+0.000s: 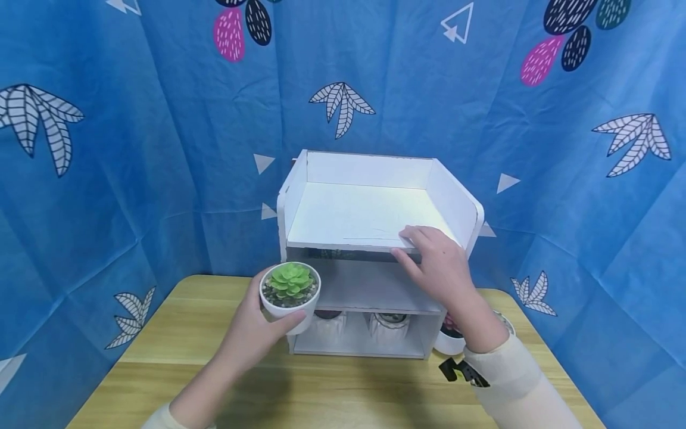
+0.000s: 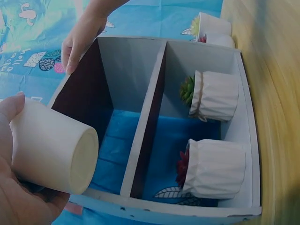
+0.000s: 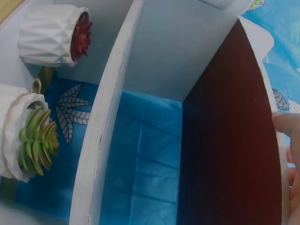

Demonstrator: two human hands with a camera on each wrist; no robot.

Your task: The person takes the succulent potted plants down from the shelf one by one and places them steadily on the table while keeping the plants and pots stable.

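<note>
Blue cloth [image 1: 161,71] backs the bench [image 1: 171,333] as the left hand [image 1: 258,317], clasped round a potted succulent [image 1: 290,292], holds it rim up before the left side of the white shelf [image 1: 370,285]; the farther right hand [image 1: 442,265] pinches the top board's front edge.

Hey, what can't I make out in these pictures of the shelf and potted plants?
Head: plants in the lower-shelf pots, mostly hidden by the middle board.
Head: the rightmost pot, mostly behind the right forearm.
Left wrist: the green succulent, hidden by its own white pot.
Right wrist: most of the right hand, cut off by the frame's right edge.
</note>
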